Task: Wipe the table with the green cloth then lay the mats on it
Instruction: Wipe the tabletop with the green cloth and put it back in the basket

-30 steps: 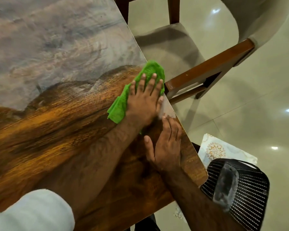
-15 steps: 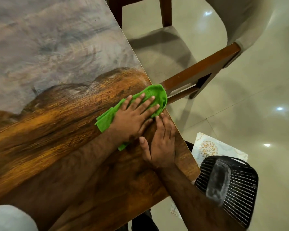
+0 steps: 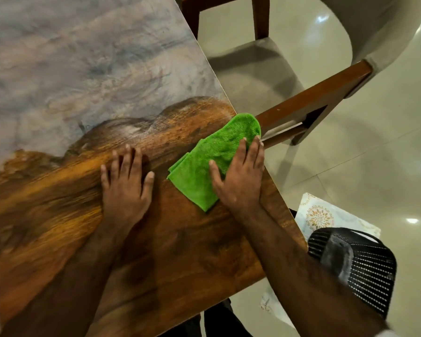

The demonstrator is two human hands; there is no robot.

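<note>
Your R hand (image 3: 238,183) lies flat & open on the green cloth (image 3: 204,171), palm down, fingers straight & close together, pointing away from you, thumb splayed left across the fabric. It presses rather than grips, w/ nothing curled round the cloth. Your L hand (image 3: 125,188) is also flat on the bare table (image 3: 180,251), fingers straight & slightly spread, holding nothing. Its thumb tip sits just beside the cloth's left corner w/o touching it. The cloth is folded, layers showing at its left edge. It lies on the brown wood-grain part of the tabletop, right by the table's right edge, w/ its rounded far end reaching that edge next to your R fingertips. Farther from you the tabletop looks grey-white & hazy, w/ a wavy border against the brown. Off the table, beyond its right edge & lower down, a white mat (image 3: 319,215) w/ a gold flower medallion lies partly under a black mesh item (image 3: 365,271). Can't tell what the mat rests on, or if there's more than one. A wooden chair (image 3: 314,103) w/ a grey seat pad stands at the table's far-right side, its rail close to the cloth's far end. Glossy pale floor tiles (image 3: 387,166) reflect ceiling lights.
</note>
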